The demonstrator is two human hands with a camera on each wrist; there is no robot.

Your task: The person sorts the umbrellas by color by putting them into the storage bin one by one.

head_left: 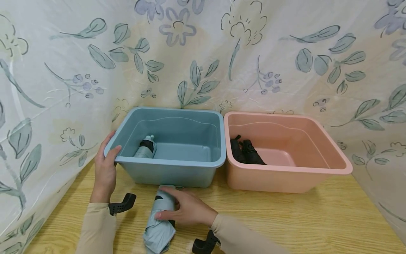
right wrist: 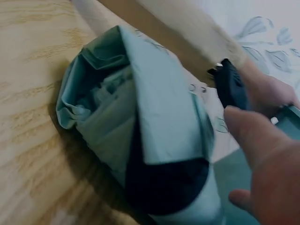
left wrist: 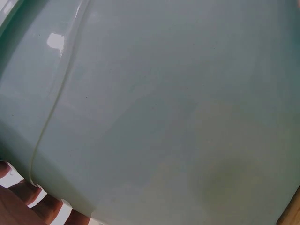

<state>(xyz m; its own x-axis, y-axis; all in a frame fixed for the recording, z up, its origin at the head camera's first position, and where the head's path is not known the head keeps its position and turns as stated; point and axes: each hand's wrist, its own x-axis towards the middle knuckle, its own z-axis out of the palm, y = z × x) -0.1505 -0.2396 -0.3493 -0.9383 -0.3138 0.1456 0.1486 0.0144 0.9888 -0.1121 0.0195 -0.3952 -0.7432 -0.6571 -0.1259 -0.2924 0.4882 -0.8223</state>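
My left hand (head_left: 106, 173) grips the left rim of a blue plastic bin (head_left: 171, 173), thumb over the edge; its fingertips show at the lower left of the left wrist view. In front of that bin, a folded light-blue umbrella (head_left: 160, 218) with a black band lies on the table. Over it is my right hand (head_left: 190, 208), thumb and forefinger spread apart; the right wrist view shows them beside the umbrella (right wrist: 168, 108), not closed round it. Inside the blue bin lies another light-blue umbrella (head_left: 146, 147) with a black band.
A pink bin (head_left: 285, 180) stands right beside the blue one and holds black folded items (head_left: 248, 153), perhaps umbrellas. Both bins are on a wood-grain table (head_left: 317, 218). Behind and at the sides hangs a floral sheet (head_left: 196, 53).
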